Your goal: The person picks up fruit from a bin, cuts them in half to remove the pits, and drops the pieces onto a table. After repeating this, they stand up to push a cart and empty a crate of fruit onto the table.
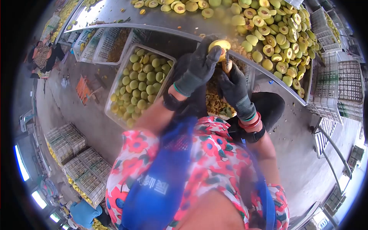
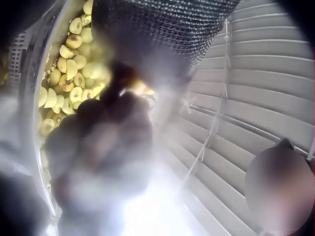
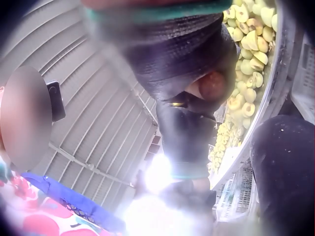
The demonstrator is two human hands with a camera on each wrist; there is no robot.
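Fruit [image 1: 220,43] and tool [image 1: 227,68], gloved hands.
Left hand's [image 1: 196,73] grip holding fruit, right hand's [image 1: 234,85] holding tool; halves [image 1: 268,50] on worktop [image 1: 161,21] ahead, crate [image 1: 156,52] at left.

By the near edge of the desk [image 1: 153,20], the gloved left grip [image 1: 196,69] curls its fingers, thumb pointing forward; the gloved right grip [image 1: 235,83] curls just beside it. Both forearms [image 1: 154,118] angle forward and inward.
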